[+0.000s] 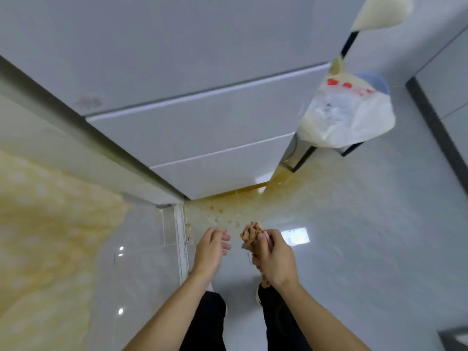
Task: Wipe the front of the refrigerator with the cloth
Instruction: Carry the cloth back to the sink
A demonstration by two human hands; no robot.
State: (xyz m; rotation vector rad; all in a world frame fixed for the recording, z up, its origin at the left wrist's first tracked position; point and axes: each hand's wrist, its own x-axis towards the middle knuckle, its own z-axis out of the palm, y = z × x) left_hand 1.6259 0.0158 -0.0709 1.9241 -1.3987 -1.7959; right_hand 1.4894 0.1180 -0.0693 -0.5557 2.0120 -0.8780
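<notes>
The white refrigerator (202,110) rises in front of me, its front split into a tall door and two drawer panels below. A bunched orange patterned cloth (251,235) is gripped in my right hand (274,259), low above the floor and well short of the refrigerator's bottom edge. My left hand (211,249) hovers just left of the cloth with fingers loosely curled, holding nothing and not touching it.
A chair with black legs (304,155) stands to the refrigerator's right, a white plastic bag (349,117) on its seat. A wall and white door frame (181,236) lie to the left. Glossy grey floor tiles (367,236) surround my feet.
</notes>
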